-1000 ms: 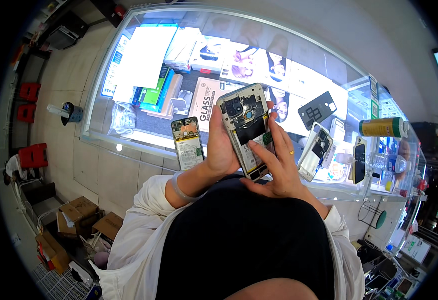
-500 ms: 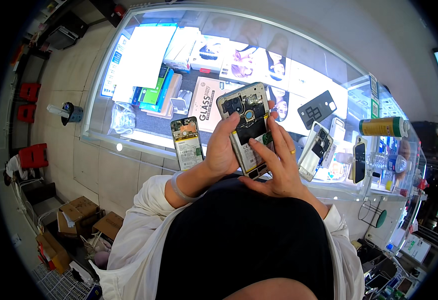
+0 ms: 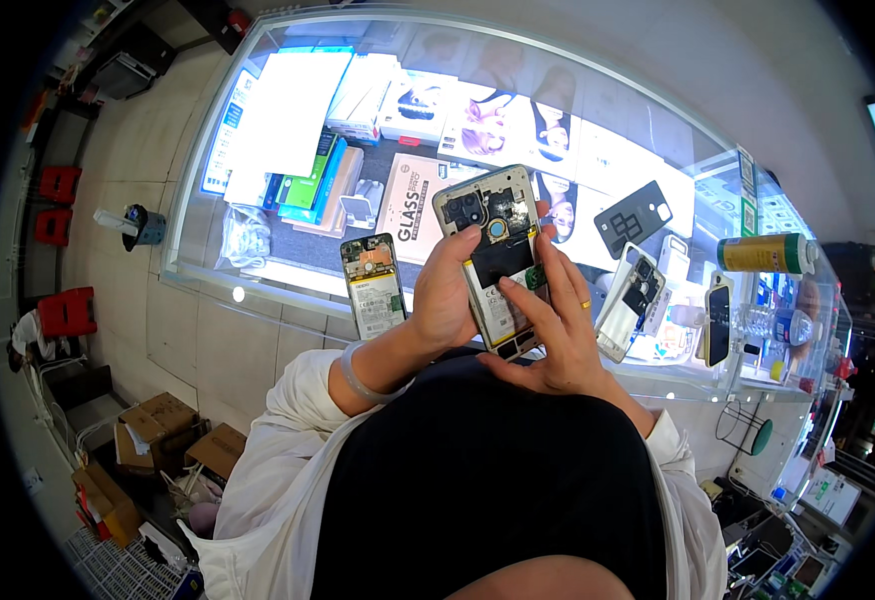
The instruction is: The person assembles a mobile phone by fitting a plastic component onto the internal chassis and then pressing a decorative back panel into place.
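Observation:
A smartphone (image 3: 494, 262) with its back cover off lies between my two hands over the counter's near edge, its camera cluster, yellow-edged battery and inner parts facing up. My left hand (image 3: 442, 305) grips its left side, the thumb lying along that edge. My right hand (image 3: 564, 345) holds the right and lower edges; one fingertip rests on the phone's inside near a small green board, and a ring is on another finger. Just left of my left hand, a second opened phone (image 3: 374, 290) lies on the glass. The fingers under the held phone are hidden.
The lit glass counter (image 3: 288, 303) holds boxes inside. On the right are a dark back cover (image 3: 635, 218), a silver phone shell (image 3: 630, 305), an upright-screened phone (image 3: 718, 320) and a yellow-green canister (image 3: 761, 254). Cardboard boxes (image 3: 158, 425) stand on the floor at lower left.

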A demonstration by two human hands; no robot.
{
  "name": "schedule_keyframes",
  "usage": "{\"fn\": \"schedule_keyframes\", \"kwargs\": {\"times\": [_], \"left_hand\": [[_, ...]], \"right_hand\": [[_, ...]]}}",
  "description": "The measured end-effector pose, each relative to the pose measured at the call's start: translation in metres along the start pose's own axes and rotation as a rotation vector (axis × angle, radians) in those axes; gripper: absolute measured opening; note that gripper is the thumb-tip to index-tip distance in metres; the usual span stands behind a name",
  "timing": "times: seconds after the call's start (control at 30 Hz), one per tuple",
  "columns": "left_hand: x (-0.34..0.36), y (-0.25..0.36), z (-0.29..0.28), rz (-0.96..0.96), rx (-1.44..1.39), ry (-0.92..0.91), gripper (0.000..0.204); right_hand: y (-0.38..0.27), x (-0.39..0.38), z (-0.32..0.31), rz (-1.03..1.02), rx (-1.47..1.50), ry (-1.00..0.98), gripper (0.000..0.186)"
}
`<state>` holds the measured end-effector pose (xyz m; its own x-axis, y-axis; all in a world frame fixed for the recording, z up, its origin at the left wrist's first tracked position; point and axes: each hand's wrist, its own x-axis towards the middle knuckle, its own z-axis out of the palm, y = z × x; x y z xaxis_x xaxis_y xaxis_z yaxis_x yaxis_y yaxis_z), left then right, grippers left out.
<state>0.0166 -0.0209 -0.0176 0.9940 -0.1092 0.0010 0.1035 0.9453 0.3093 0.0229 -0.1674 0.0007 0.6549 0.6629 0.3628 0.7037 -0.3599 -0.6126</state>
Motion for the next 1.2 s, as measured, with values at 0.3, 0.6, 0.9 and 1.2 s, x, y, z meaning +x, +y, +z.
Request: {"fn": "schedule_keyframes", "kwargs": {"times": [0.3, 0.6, 0.9, 1.2], "left_hand": [[0.003, -0.001, -0.003, 0.007, 0.105, 0.008, 0.068], [0.003, 0.001, 0.002, -0.032, -0.015, 0.112, 0.072], [-0.002, 0.005, 0.013, -0.119, 0.043, 0.104, 0.066], [-0.007, -0.004, 0.008, -0.168, 0.072, 0.107, 0.061]], "right_hand": [[-0.001, 0.001, 0.000, 0.031, 0.092, 0.089, 0.064], [0.033, 0.001, -0.014, 0.340, 0.069, 0.325, 0.057], [0.173, -0.052, -0.010, 0.552, -0.527, 0.241, 0.054], [0.050, 0.027, -0.033, 0.184, -0.208, 0.174, 0.036]]}}
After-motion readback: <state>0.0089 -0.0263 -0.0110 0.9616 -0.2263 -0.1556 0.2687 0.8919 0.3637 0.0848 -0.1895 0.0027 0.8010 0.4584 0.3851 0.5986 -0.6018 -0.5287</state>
